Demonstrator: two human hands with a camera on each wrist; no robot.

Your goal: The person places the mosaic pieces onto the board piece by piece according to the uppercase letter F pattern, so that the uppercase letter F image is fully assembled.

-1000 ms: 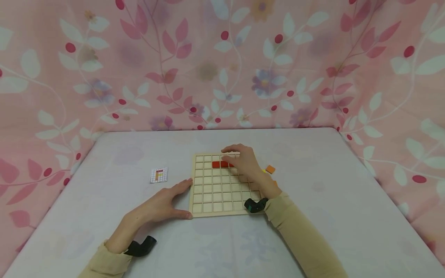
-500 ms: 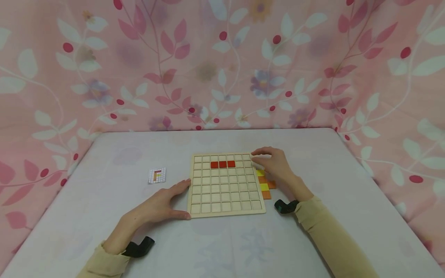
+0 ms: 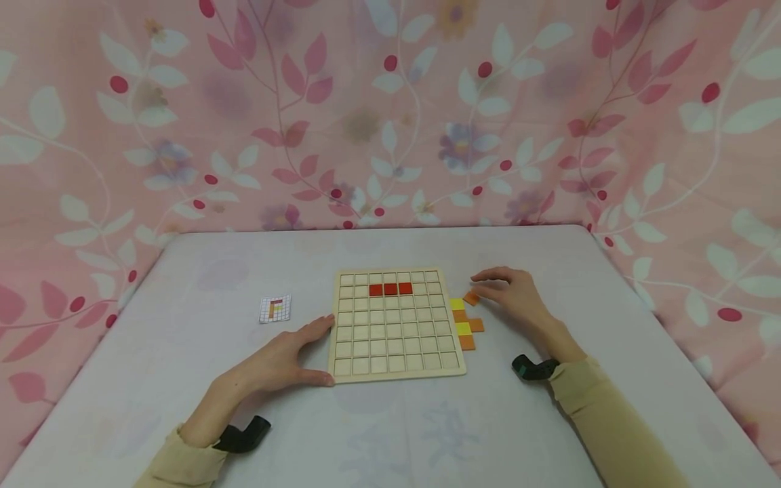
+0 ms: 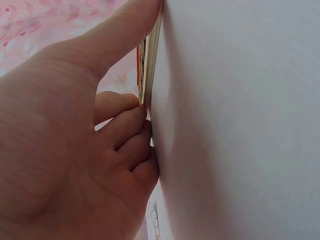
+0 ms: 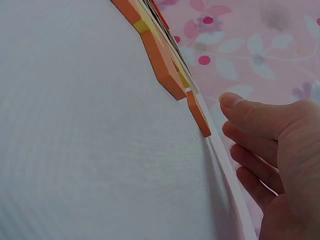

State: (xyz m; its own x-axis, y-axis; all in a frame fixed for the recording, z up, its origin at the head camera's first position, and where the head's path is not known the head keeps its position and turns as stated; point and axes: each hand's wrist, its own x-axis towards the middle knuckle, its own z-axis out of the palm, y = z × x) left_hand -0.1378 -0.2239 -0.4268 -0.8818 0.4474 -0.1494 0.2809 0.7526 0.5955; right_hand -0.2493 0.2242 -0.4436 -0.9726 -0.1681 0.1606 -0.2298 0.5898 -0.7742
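Note:
A wooden grid board [image 3: 395,347] lies on the table, with a row of 3 red square tiles [image 3: 390,289] in its upper part. My left hand [image 3: 274,362] rests along the board's left side, thumb and fingertips against the edge. My right hand [image 3: 515,298] is past the board's right side, fingers loosely bent beside a lone orange tile [image 3: 471,298]. In the right wrist view a gap shows between that orange tile [image 5: 199,114] and the thumb, and the hand [image 5: 282,140] holds nothing.
Several yellow tiles [image 3: 464,329] and orange tiles [image 3: 467,342] lie against the board's right edge. Left of the board is a small card [image 3: 275,309] printed with a coloured grid pattern. A floral cloth [image 3: 366,122] hangs behind the white table [image 3: 378,434].
My right hand has moved right from over the red tiles, off the board, to the lone orange tile. The third red tile now shows uncovered. My left hand stays at the board's edge.

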